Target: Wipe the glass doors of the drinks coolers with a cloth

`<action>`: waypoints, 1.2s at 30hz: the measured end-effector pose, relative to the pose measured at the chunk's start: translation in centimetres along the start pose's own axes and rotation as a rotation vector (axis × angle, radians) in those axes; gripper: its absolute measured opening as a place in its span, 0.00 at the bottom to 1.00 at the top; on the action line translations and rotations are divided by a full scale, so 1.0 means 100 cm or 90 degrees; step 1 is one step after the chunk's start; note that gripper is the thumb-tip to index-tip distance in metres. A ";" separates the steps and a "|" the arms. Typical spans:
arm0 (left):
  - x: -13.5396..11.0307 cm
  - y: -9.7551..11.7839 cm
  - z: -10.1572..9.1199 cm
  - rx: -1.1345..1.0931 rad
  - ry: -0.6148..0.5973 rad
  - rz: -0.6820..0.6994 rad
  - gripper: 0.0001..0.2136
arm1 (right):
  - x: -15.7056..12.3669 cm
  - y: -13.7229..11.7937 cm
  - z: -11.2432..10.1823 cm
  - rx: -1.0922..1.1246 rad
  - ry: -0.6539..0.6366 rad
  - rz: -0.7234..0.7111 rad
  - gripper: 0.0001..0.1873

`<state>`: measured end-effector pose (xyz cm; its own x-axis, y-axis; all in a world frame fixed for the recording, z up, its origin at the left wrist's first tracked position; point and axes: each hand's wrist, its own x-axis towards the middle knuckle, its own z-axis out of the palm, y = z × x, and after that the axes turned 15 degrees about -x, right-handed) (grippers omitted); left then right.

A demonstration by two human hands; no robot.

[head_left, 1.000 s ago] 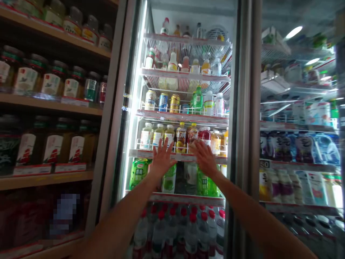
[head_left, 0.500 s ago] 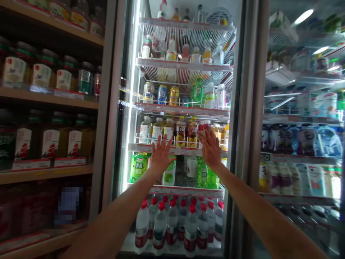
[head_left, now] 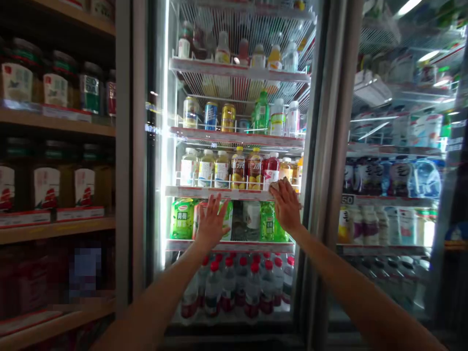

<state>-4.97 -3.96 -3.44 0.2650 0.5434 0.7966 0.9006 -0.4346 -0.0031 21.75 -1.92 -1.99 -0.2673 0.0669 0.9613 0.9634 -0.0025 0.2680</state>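
Observation:
My left hand [head_left: 211,223] is raised with its fingers spread, in front of the glass door of a lit drinks cooler, and holds nothing. Behind it are green drink bottles [head_left: 182,218] on a lower shelf. Under the fingers of my right hand [head_left: 288,208] is a small crumpled pale cloth [head_left: 278,184], held at the glass. The cloth is mostly covered by the hand. Just beyond it, inside the cooler, stands a bottle of red drink [head_left: 271,169], beside two brown bottles with yellow caps [head_left: 246,168].
Red-capped bottles [head_left: 228,282] fill the cooler's bottom. Cans [head_left: 211,116] and bottles line the upper shelves. A metal door frame [head_left: 331,122] runs down the right, with another stocked cooler [head_left: 387,200] beyond. Wooden shelves [head_left: 58,225] with dark jars stand at left.
The view has shifted right and slightly down. Against the shelves, both hands are lower, and my right hand with the cloth is further right, uncovering more of the red bottle.

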 end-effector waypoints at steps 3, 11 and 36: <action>-0.007 0.000 0.000 0.000 -0.008 0.006 0.39 | -0.046 -0.013 -0.007 0.013 -0.042 -0.102 0.27; -0.024 -0.011 0.017 0.011 0.014 0.034 0.41 | -0.038 0.027 0.004 0.003 0.046 0.090 0.33; -0.034 -0.013 0.024 -0.025 0.012 0.037 0.39 | -0.062 -0.053 -0.002 0.031 -0.072 -0.163 0.26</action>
<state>-6.18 -3.55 -7.63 0.3097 0.5024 0.8073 0.8695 -0.4932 -0.0266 18.25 -2.49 -9.36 -0.5014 0.1698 0.8484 0.8650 0.0773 0.4957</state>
